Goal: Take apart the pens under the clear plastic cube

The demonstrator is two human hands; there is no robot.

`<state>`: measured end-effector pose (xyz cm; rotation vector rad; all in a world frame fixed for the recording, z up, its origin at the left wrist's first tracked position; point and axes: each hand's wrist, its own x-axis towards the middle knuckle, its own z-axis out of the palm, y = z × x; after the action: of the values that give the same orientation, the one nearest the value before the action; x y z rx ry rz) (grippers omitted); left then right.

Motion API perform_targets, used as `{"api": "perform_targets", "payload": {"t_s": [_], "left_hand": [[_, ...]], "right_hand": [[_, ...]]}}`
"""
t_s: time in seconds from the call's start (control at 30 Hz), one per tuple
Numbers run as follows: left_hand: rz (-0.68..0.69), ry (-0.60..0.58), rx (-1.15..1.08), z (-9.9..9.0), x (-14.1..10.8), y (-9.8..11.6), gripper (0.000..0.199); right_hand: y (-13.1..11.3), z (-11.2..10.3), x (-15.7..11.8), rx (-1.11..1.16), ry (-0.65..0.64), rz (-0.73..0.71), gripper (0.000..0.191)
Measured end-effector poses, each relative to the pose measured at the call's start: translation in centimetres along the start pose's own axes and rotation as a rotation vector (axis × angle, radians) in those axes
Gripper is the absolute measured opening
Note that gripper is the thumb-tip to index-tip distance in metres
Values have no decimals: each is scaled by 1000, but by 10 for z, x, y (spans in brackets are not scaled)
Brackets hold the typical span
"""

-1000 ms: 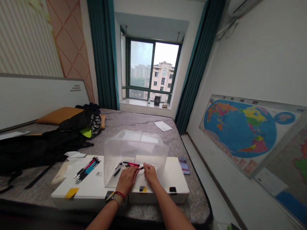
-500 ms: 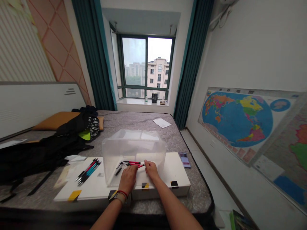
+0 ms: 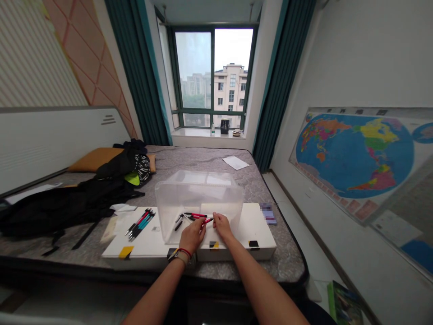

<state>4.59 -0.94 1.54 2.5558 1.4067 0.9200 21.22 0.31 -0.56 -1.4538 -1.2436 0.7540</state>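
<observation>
My left hand and my right hand meet inside the open front of a clear plastic box, which lies on its side on a white board. A red-and-black pen runs between the fingertips of both hands, and I take it as pinched by both. Just behind them lies another red pen. Several small black pen parts rest by my left hand. Outside the box, on the board's left, lies a bundle of black, red and teal pens.
A grey mattress carries everything. A black bag lies heaped at the left, with a mustard cushion behind it. A sheet of paper lies at the far side. A blurred flat item sits right of the board.
The view has tilted upward and shifted. My hands have drawn closer together, and the red-and-black pen now sits between their fingertips.
</observation>
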Motion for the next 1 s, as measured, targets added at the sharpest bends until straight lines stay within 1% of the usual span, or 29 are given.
{"api": "perform_targets", "payload": {"t_s": [0.17,0.4,0.6,0.77,1.0], "left_hand": [[-16,-9,33,1,1,0,24],[53,48,113,2,3,0,26],[74,73,204,1,4,0,27],[55,68,225,-4,4,4,27],[0,66,209,-6,5,6,20]], "right_hand": [[1,0,1,-34,-9,12,50],[2,1,0,-36,-6,30,49],[-3,2,-2,-85,-7,33,42],[-5,2,-4,-89,-6,26,35],[-4,1,-4,-37,-27,21,27]]}}
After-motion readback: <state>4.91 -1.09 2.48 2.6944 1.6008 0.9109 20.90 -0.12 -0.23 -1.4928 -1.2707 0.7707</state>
